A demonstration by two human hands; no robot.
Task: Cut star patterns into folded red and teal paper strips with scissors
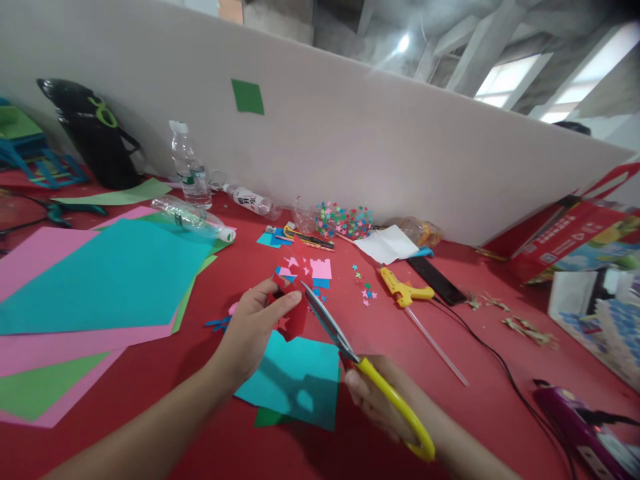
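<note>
By the partition (300, 140), a clear container (326, 217) holds stars (353, 221); left grip (255, 323) pinching red paper (296, 319), right grip (369, 401) grasping scissors (369, 369)

A craft workspace is suggested: coloured sheets (125, 273), stars (343, 219) and a glue gun (403, 288) are spread over a table (380, 333), scissors (331, 328) are held above it, and beams (483, 47) of bare concrete are seen beyond a partition (350, 140).

Scissors (349, 352): yellow handle, metal blades, slanted, tips forward-left, just beside red paper (297, 321); paper small, bent, held raised, lower edge angled
</note>
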